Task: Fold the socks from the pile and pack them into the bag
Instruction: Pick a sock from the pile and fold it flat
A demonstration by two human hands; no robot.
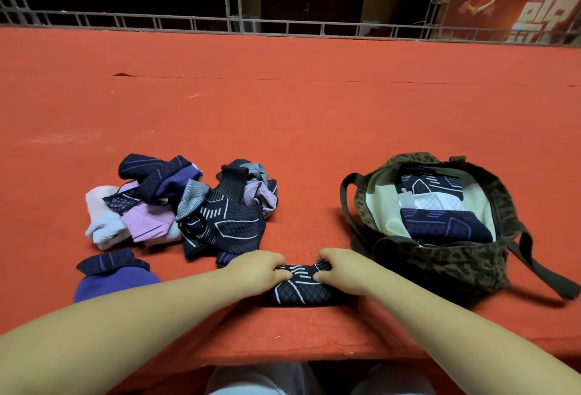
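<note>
On the red felt-covered table (283,118), from left: a lone purple sock with dark cuff (113,275); a loose pile of dark, lilac and white socks (182,202); left hand (256,270) and right hand (341,270) pinching a folded black white-lined sock (301,289); an open leopard-print fabric bag (440,265) containing folded socks (440,224).

Matt red felt-like cloth over the counter (283,118), ribbed and patterned knit socks (195,202), soft leopard-print fabric bag (446,265) with smooth pale lining
</note>
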